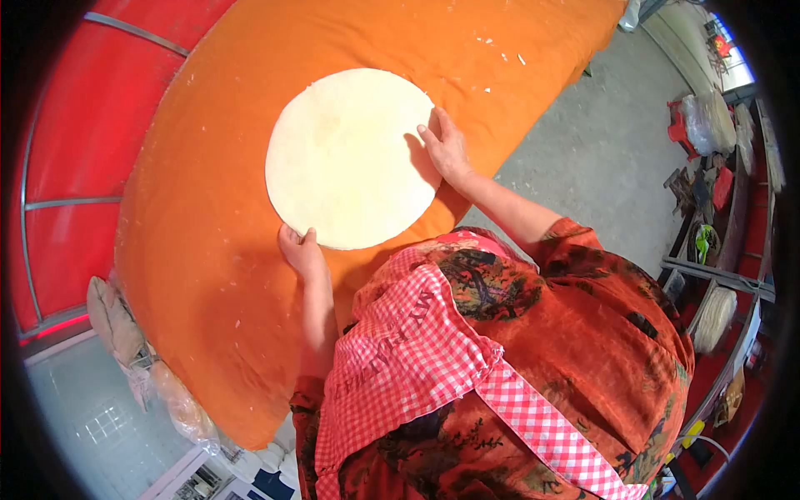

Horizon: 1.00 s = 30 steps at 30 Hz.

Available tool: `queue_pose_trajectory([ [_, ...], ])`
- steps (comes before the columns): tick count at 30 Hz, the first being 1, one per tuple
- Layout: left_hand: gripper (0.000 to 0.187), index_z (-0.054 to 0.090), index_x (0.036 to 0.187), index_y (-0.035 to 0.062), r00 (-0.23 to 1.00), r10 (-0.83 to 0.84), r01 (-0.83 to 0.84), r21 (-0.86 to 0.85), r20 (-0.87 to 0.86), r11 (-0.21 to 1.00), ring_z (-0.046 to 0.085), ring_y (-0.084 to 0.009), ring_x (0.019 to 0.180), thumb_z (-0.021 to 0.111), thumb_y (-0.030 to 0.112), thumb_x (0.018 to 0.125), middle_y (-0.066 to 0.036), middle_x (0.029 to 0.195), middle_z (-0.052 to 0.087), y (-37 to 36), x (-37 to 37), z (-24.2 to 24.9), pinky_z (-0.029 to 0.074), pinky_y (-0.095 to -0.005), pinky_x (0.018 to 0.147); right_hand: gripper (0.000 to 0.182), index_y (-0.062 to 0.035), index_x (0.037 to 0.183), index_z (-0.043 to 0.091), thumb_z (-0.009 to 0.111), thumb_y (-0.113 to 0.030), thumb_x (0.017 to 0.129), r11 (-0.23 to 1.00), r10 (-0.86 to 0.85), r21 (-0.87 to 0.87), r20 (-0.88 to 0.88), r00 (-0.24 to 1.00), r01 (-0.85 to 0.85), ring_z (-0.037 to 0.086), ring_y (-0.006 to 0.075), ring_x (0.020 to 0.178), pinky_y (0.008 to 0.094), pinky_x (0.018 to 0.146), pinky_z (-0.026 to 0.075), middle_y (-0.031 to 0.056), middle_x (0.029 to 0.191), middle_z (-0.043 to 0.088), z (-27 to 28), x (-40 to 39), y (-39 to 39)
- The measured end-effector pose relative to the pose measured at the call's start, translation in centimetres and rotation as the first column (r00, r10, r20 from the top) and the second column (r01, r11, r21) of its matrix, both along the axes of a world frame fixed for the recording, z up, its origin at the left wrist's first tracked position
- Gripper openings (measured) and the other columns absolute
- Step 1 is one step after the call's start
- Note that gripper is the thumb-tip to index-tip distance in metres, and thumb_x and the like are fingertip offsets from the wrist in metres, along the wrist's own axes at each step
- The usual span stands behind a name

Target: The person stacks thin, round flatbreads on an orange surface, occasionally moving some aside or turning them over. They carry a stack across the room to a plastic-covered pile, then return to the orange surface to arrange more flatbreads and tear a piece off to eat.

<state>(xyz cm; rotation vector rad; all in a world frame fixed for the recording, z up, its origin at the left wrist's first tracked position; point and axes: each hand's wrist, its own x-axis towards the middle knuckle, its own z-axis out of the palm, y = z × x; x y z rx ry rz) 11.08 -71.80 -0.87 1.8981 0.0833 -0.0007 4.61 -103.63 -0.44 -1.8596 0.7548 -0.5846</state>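
A large, pale, round flatbread (pixel 350 158) lies on the orange cloth (pixel 192 292), flat side up and slightly darker in its middle. At its near left edge is my left hand (pixel 303 252), thumb on top and fingers curled under the rim. My right hand (pixel 447 152) grips the right edge, with the thumb lying over the surface and casting a shadow on it. The fingers beneath the rim are largely hidden.
White crumbs (pixel 522 59) are scattered over the cloth. Red panels with metal bars (pixel 75 167) stand along the left side. At the right, beyond the grey floor (pixel 575 142), shelves (pixel 717 279) hold bags and bundles. A plastic bag (pixel 179 400) sits by the cloth's lower left edge.
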Motion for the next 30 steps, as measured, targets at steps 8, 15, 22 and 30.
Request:
queue_pose_trajectory([
  [8,0.051,0.041,0.124,-0.0051,0.996,0.008,-0.014,-0.063,-0.091,0.998,0.047,-0.0238,0.118,0.058,-0.013,0.077,-0.017,0.127,0.047,-0.1,0.1,1.3,0.04,-0.0331,0.097,0.054,0.0035,0.118,0.05,0.067,-0.027,0.077,0.993,0.081,0.095,-0.115,0.99,-0.07,0.056,0.0366,0.106,0.0399,0.091,0.044,0.024,0.11,0.059,1.5,-0.3,-2.0],
  [15,0.052,0.042,0.126,-0.004,0.994,0.012,-0.029,-0.161,-0.11,0.986,0.045,-0.0252,0.12,0.061,-0.008,0.077,-0.018,0.127,0.047,1.2,-0.5,2.2,0.039,-0.034,0.099,0.048,0.0068,0.099,0.062,0.078,-0.025,0.066,0.852,0.319,0.511,-0.33,0.889,-0.116,0.066,0.0256,0.081,0.0379,0.068,0.052,0.0161,0.092,0.067,1.8,2.7,-5.8],
  [22,0.047,0.042,0.124,-0.0011,0.761,-0.002,-0.362,-0.427,-0.649,0.829,0.052,-0.0265,0.112,0.062,0.018,0.087,-0.018,0.121,0.052,0.4,-7.8,5.2,0.044,-0.0386,0.094,0.042,0.0071,0.113,0.052,0.068,-0.012,0.079,0.388,0.426,0.88,0.092,0.9,-0.274,0.065,0.0239,0.09,0.0374,0.078,0.055,0.0165,0.103,0.064,3.9,4.0,-4.4],
  [30,0.043,0.044,0.12,0.0003,0.798,-0.143,-0.509,-0.781,-0.586,0.361,0.052,-0.0279,0.112,0.059,0.027,0.09,-0.016,0.117,0.054,-3.5,-7.8,3.8,0.044,-0.0405,0.095,0.041,0.0052,0.12,0.048,0.059,-0.013,0.085,0.225,0.348,0.938,0.174,0.921,-0.262,0.06,0.031,0.102,0.0453,0.091,0.048,0.0198,0.115,0.058,6.4,4.3,-4.1],
])
